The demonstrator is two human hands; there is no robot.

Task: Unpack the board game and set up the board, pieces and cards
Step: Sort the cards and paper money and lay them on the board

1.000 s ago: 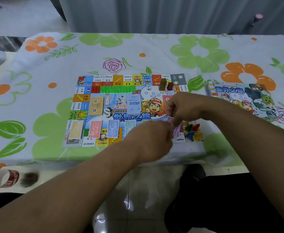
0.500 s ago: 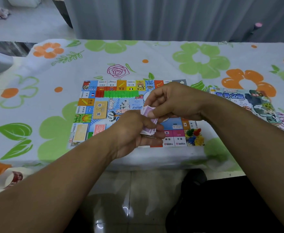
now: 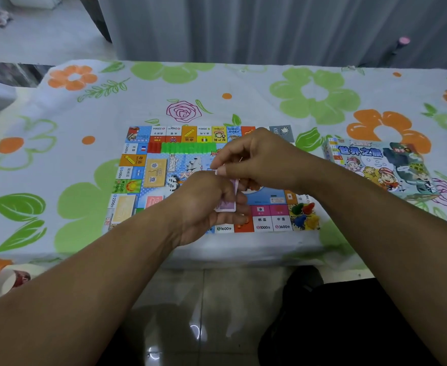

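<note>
The left hand [image 3: 203, 204], centre frame, has its fingers curled round a small stack of pink notes [image 3: 229, 206], held above the board's near half. The right hand [image 3: 256, 159], just above it in the frame, pinches the top of the stack between thumb and fingertips, the other fingers bent; the two hands touch at the notes.

The board [image 3: 137, 165] lies flat under them, its near edge close to the near edge of the table [image 3: 58, 167]. Four pawns [image 3: 304, 216], green, red, blue and yellow, cluster on its lower right corner. A tan deck [image 3: 155, 175] sits on its left part, and a row of green houses [image 3: 188, 147] runs along its far side.

Right of the board, apart from it, lies the box [image 3: 375, 167], tilted. Bare flowered cloth spreads left of the board and beyond it to the far edge. A tape roll [image 3: 5, 282] sits at the lower left of the frame, and a grey curtain [image 3: 270, 27] hangs across the top.
</note>
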